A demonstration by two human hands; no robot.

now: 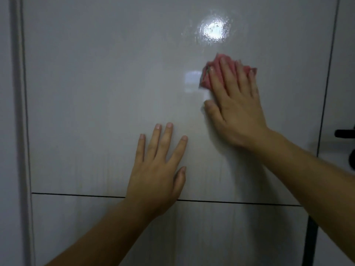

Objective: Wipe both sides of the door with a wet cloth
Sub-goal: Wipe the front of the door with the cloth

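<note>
Two hands here, a left hand and a right hand; one pink cloth, one glossy door, one dark handle.

right hand pressing pink cloth on door, left hand flat

pale wall at left, dim.

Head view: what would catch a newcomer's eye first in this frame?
The pink cloth, pressed flat against the glossy pale door under the right hand, upper right of centre, is the only strong colour. Above it a bright light reflection glares off a wet-looking patch. The left hand lies flat on the door lower down, near centre, just above a dark horizontal groove.
</note>
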